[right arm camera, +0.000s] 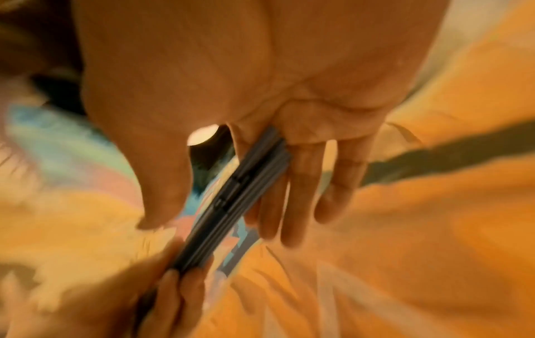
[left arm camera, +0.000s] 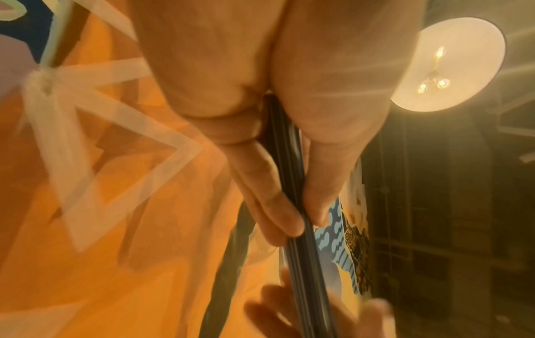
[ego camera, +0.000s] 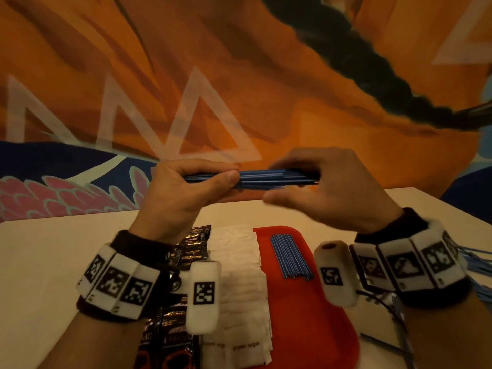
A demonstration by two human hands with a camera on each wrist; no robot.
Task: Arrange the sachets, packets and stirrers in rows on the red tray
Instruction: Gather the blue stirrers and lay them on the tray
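Observation:
Both hands are raised above the table with a bundle of blue stirrers (ego camera: 261,177) level between them. My left hand (ego camera: 226,183) pinches its left end between thumb and fingers, as the left wrist view shows (left arm camera: 304,217) on the dark bundle (left arm camera: 292,173). My right hand (ego camera: 274,182) has straight fingers laid along the bundle (right arm camera: 231,205), the thumb standing apart and the bundle's end against the palm. The red tray (ego camera: 298,315) lies below, with a row of blue stirrers (ego camera: 291,257), white sachets (ego camera: 239,275) and dark packets (ego camera: 191,246).
The tray lies on a pale table (ego camera: 53,249). More loose blue stirrers (ego camera: 476,265) lie on the table at the right edge, behind my right wrist. An orange patterned wall stands just past the table's far edge.

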